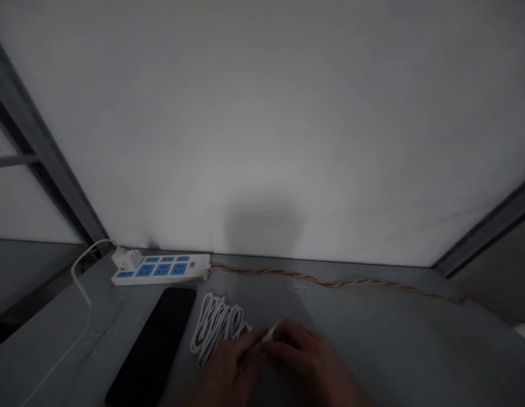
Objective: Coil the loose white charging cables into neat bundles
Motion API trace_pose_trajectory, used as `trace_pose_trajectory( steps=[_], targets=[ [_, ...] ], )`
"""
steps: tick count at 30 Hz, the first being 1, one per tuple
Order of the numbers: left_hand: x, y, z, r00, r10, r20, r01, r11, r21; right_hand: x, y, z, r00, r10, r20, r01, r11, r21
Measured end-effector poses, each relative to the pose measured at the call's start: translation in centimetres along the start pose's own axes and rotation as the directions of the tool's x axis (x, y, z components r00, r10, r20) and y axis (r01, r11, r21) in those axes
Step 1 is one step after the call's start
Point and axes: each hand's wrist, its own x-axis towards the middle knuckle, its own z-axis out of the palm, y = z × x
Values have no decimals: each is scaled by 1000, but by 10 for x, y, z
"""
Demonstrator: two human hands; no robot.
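Low in the middle of the head view, my left hand and my right hand meet with their fingers pinched together. Between the fingertips a short stretch of white cable shows; its far end is hidden by the fingers. Coiled white cables lie on the table just left of my left hand, partly covered by it. Whether the held piece joins this coil I cannot tell. Further left a black phone lies flat with its screen dark.
A white power strip with blue sockets stands by the wall, with a white charger plug at its left end. A white cord runs from there. Twisted coloured wire crosses the grey table, near loose white threads.
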Motion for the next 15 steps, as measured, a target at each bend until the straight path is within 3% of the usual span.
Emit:
trace_pose_trajectory(
  steps=[4,7,12,15],
  targets=[
    [3,8,-3,997,16,80,-2,986,-167,-1,0,1,997,59,-51,-51,987,151],
    [4,9,-6,991,-24,131,70,930,-362,-2,-2,0,990,104,-92,-76,961,265],
    [8,0,-4,954,45,295,167,737,-655,-5,0,4,987,143,-76,-105,920,378],
    [10,1,1,949,41,313,226,606,-763,-7,4,7,997,46,-69,-16,922,388]
  ],
)
